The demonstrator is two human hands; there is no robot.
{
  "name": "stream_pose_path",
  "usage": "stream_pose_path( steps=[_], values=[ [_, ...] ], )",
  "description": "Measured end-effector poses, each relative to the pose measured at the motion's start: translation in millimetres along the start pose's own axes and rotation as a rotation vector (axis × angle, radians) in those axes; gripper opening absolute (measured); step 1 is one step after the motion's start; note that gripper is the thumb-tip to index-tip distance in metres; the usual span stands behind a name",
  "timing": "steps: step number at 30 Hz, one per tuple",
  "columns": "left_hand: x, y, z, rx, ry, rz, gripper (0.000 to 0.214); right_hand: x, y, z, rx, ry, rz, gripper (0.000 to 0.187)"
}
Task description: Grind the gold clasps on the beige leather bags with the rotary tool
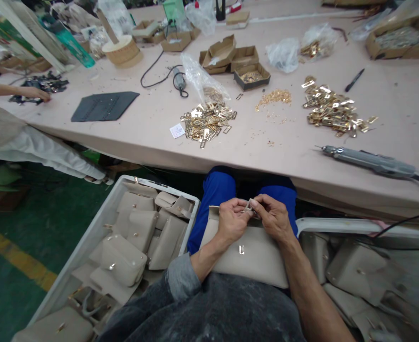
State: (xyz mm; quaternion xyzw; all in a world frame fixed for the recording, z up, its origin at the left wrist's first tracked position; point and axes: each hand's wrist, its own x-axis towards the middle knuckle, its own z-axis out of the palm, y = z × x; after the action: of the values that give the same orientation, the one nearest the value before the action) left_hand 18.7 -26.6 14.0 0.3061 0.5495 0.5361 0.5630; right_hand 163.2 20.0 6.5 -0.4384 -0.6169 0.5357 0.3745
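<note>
A beige handbag (261, 259) lies across my lap, with a small shiny metal clasp part (241, 249) on its face. Over its upper edge my left hand (231, 222) and my right hand (274, 217) meet. Both pinch a small rectangular metal frame (248, 206) between thumbs and fingers. The fingertips partly hide the frame, and whether it touches the bag cannot be told.
Ahead on the table (152, 137) are piles of gold frames (207, 122) and gold plates (332, 111), scattered screws (275, 97) and an electric screwdriver (373, 161). Bins of bags flank me: left bin (77, 251), right bin (337, 225). At left, a co-worker's hand (36, 93) reaches over dark parts.
</note>
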Motion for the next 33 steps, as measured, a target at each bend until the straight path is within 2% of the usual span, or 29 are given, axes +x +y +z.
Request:
stream_pose_path(
  steps=[6,14,22,25,33],
  values=[
    [3,-3,-4.2,0.023,-0.099,0.014,0.031,0,4,-1,0.034,0.007,0.035,0.031],
    [6,0,-9.5,-0.001,-0.168,-0.005,0.033,0,11,0,0.091,0.018,0.09,0.033],
    [5,-1,-9.7,0.008,-0.158,-0.015,0.039,1,10,0,0.12,0.007,0.084,0.032],
    [6,-5,-9.3,0.013,-0.134,-0.019,0.035,1,7,1,0.14,0.004,0.094,0.032],
    [12,-5,1.1,0.128,-0.038,0.032,0.017,4,13,6,0.113,0.15,0.127,0.037]
  ],
)
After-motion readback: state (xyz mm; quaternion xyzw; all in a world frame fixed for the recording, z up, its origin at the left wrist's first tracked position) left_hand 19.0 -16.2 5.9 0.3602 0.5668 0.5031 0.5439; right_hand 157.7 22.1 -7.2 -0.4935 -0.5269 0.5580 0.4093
